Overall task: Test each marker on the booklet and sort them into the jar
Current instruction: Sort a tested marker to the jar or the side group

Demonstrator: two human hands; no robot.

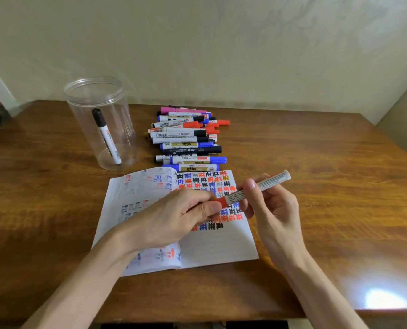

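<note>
An open booklet [212, 245] lies in front of me, its right page covered with red, blue and black test marks. Over it I hold a red marker [264, 185] with a white barrel. My right hand [271, 207] grips the barrel. My left hand [181, 217] pinches the red cap [222, 201] at the marker's lower end. A clear plastic jar [102, 122] stands at the back left with one black marker [106, 136] leaning inside. A pile of several markers [188, 136] in pink, blue, red and black lies behind the booklet.
All of this sits on a brown wooden table [316, 150] against a pale wall. The table's front edge runs along the bottom of the view, with a bright light glare at the right front corner.
</note>
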